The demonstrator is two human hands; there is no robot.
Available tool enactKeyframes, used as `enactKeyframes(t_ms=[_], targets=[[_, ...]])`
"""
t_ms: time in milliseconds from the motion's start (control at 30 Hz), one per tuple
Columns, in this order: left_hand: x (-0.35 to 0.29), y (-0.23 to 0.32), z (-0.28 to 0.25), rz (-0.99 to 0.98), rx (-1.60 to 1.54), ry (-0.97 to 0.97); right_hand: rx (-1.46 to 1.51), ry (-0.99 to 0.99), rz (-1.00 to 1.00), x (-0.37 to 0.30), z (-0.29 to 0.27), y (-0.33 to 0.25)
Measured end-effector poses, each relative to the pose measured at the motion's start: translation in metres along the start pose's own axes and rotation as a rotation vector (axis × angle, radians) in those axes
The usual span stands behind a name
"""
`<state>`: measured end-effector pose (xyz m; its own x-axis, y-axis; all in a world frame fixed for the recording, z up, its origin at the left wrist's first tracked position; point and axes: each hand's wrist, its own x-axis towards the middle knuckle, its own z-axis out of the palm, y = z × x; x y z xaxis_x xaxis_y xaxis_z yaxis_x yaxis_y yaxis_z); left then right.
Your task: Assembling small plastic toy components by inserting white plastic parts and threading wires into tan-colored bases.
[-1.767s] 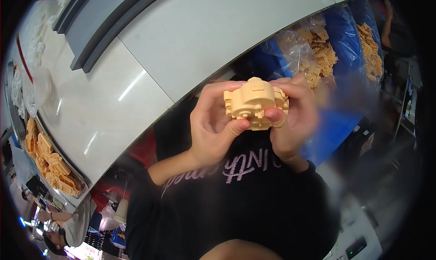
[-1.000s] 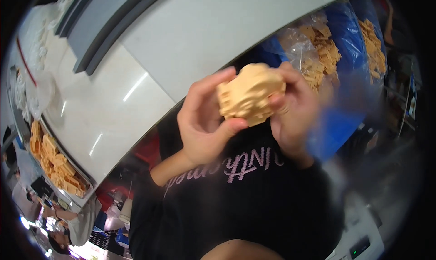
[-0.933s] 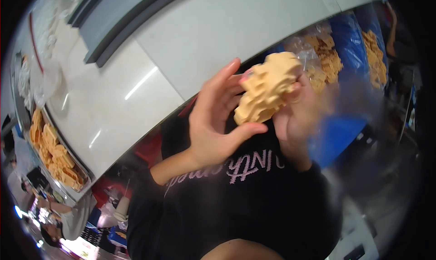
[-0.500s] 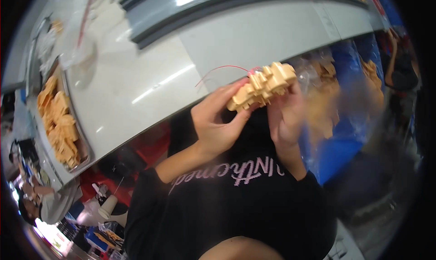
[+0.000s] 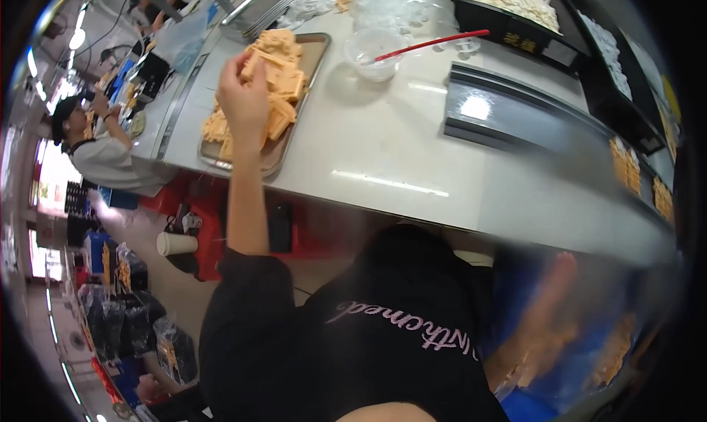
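My left hand (image 5: 244, 105) is over a metal tray (image 5: 317, 57) at the left of the bench, its fingers closed around the edge of a tan molded plastic piece (image 5: 274, 72). Other tan pieces (image 5: 278, 45) lie heaped about it in the tray. At the lower right, my right hand (image 5: 543, 315) is smeared by motion, beside a blue plastic-lined bin (image 5: 515, 271). Tan pieces (image 5: 618, 348) show blurred in that bin. Whether the right hand holds anything does not show.
Beyond the tray stands a translucent tub (image 5: 364, 72) with a red stick (image 5: 442, 43) across it. A grey metal rail (image 5: 508, 120) lies on the bench. Black bins (image 5: 541, 46) of pale pieces stand at the back. Another person (image 5: 110, 153) sits at the far left.
Both hands held a notched tan piece together, with a red strand beside it; now they are apart. The left has moved to the tray, the right to the bin. The view has swung left.
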<state>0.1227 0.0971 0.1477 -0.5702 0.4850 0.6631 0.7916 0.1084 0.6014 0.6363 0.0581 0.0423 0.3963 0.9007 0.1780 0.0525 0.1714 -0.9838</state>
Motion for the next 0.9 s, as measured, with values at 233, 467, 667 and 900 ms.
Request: enactKeyframes(t_ms=[233,467,667,900], targets=[[0.11,-0.202,0.047,0.937,0.755,-0.544,-0.904,0.336,-0.344,0.013,-0.054,-0.009],[0.011,0.009,0.019,0.735,0.179,-0.118,-1.529,0.574,0.6,-0.02,-0.204,0.076],[-0.111,0.092,0.052,0.79,-0.241,-0.114,-1.208,0.26,1.064,-0.062,-0.289,0.086],[-0.143,0.1,0.061,0.739,-0.549,-0.271,-1.477,1.043,0.373,-0.195,-0.456,-0.033]])
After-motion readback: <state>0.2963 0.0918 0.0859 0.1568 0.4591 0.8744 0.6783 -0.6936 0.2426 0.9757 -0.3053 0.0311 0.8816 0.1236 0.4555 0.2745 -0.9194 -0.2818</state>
